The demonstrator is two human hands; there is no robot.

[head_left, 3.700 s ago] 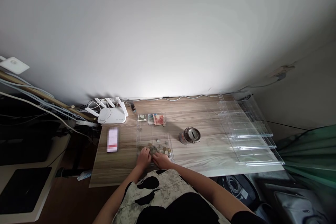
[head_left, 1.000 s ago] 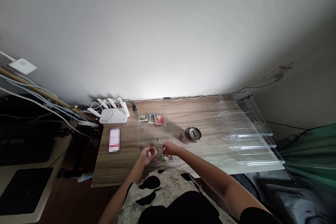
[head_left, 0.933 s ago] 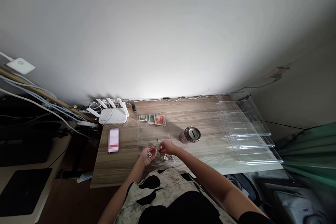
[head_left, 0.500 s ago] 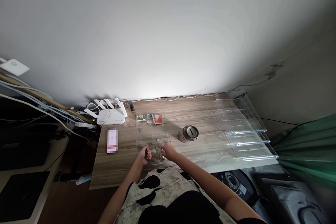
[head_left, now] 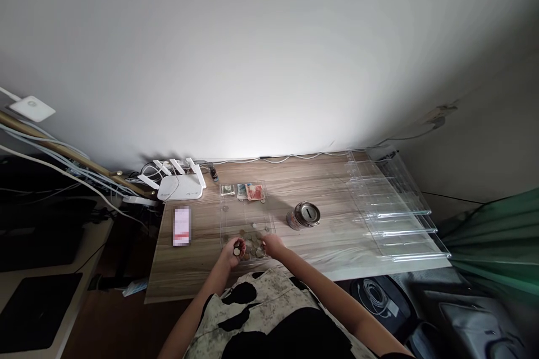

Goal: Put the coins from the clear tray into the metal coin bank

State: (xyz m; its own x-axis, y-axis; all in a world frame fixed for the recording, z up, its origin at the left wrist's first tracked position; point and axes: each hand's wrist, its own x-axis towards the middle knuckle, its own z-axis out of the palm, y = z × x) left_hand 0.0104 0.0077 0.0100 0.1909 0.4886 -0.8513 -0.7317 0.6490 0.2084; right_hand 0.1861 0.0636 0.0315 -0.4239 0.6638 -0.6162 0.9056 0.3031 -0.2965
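Observation:
My left hand (head_left: 234, 252) is palm up, its fingers curled round a few coins (head_left: 236, 252). My right hand (head_left: 273, 245) reaches in from the other side over the loose coins (head_left: 258, 253); its fingertips are pinched together among them, and what they hold is too small to make out. Both hands are at the near part of a clear plastic tray (head_left: 220, 223), where most coins lie. Red banknotes (head_left: 255, 193), blue-green notes (head_left: 241, 190) and a small greenish note (head_left: 227, 189) lie at its far end.
A round metal coin bank (head_left: 306, 215) with a slotted lid stands right of the tray. Clear plastic trays (head_left: 393, 216) are stacked at the table's right end. A white router (head_left: 180, 186) and a pink-and-white blurred item (head_left: 182, 226) are on the left.
My left hand has opened a little and turned its palm up, so coins now show in it. My right hand's fingers have shifted slightly over the coins. The view has moved slightly.

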